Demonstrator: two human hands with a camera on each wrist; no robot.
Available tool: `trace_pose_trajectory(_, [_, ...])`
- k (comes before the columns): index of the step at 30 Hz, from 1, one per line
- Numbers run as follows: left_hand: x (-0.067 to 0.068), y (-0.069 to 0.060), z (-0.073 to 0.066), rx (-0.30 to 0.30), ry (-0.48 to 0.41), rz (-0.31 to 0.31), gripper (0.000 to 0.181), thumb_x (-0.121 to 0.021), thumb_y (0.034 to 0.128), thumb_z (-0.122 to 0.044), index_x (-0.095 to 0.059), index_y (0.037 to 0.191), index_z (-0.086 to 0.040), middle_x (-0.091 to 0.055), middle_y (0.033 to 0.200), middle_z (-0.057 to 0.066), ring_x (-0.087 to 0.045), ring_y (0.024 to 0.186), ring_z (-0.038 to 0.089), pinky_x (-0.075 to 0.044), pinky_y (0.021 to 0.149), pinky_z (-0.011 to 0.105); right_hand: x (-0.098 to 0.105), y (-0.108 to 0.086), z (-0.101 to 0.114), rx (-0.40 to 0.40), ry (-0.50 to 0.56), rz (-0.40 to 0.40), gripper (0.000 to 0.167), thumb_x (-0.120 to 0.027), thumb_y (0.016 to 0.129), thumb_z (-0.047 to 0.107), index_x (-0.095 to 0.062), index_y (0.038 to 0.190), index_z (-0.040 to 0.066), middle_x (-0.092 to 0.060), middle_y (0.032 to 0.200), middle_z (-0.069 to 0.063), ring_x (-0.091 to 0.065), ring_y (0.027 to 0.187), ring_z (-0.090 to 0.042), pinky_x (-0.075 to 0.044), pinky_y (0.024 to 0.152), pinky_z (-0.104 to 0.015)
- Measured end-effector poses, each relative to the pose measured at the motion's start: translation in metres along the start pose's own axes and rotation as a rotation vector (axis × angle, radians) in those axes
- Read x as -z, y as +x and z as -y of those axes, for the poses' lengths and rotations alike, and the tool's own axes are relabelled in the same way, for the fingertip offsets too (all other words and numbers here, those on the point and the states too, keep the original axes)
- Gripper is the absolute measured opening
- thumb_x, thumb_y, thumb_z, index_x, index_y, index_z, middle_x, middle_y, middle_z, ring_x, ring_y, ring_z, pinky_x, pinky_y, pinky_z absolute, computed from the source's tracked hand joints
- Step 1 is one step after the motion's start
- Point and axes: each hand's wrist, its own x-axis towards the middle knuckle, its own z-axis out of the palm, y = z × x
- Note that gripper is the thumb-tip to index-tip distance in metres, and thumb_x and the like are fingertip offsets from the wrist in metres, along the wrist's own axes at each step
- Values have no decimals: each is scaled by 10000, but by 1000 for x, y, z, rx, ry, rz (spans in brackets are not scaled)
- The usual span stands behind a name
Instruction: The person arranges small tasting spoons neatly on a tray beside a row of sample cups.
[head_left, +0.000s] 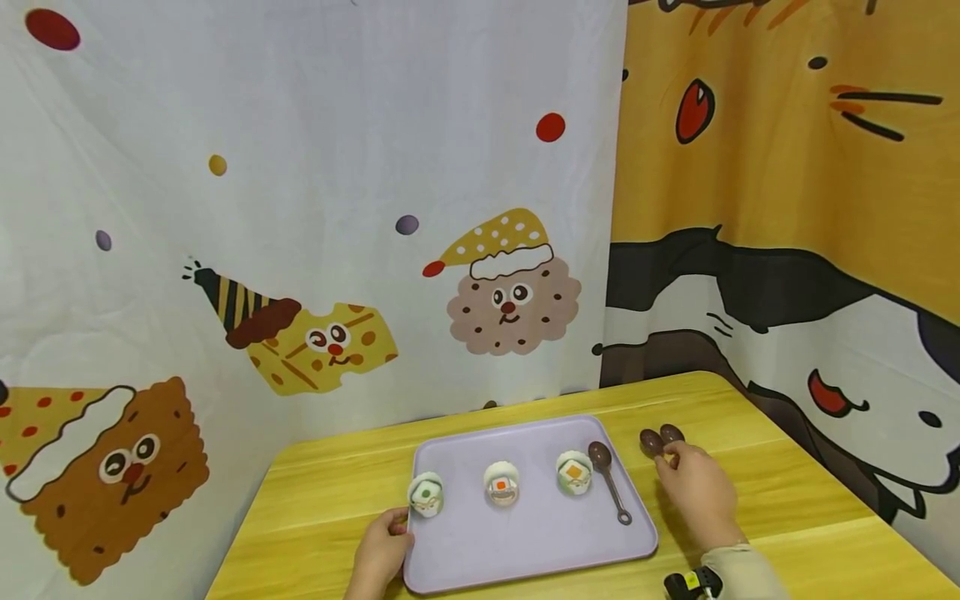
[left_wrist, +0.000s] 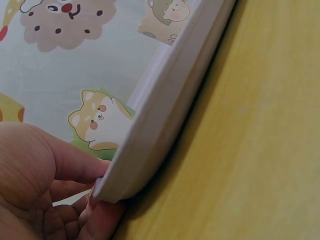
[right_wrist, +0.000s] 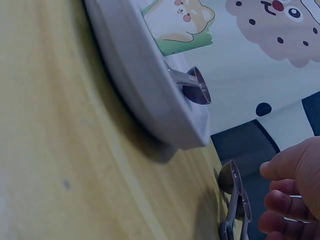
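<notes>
The table [head_left: 330, 467] fills the bottom of the head view. On it, at bottom centre, lies the tray [head_left: 540, 533], its long axis running across the frame and rising slightly to the right. The right hand [head_left: 701, 492], at lower right, is the nearer of the two to the spoons [head_left: 650, 442], which lie on the table beyond the tray's right side. Their bowls sit just off the fingertips, toward the upper left; in the right wrist view the handles run downward from the bowls. The fingers are loosely curled, and that view shows a gap between thumb and spoons. The left hand [head_left: 378, 550], at lower left, pinches the tray's left edge. A third spoon [head_left: 610, 483] rests inside the tray at right, bowl uppermost, handle slanting to the lower right. In a row across the tray stand the left cup [head_left: 426, 495], middle cup [head_left: 501, 484] and right cup [head_left: 574, 473], each bearing a small coloured shape; their contents cannot be made out.
</notes>
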Motion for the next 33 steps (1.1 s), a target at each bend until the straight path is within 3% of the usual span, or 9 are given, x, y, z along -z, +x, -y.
trace_pose_trajectory(14, [-1, 1, -1, 8, 10, -10, 417, -646, 789, 6, -665, 1202, 66, -621, 906, 91, -580, 836, 244, -489, 678, 342, -6, 1, -9, -24, -77, 93, 353, -690, 879, 230, -697, 1113, -35, -675, 1010, -250, -664, 824, -371, -518, 625, -534])
trace_pose_trajectory(33, [-1, 0, -1, -28, 20, -19, 414, -643, 778, 6, -669, 1185, 73, -623, 889, 74, -577, 822, 229, -471, 687, 342, -11, 1, -12, -42, -72, 115, 244, -683, 869, 149, -720, 1035, -27, -690, 976, -240, -664, 789, -335, -506, 600, -510])
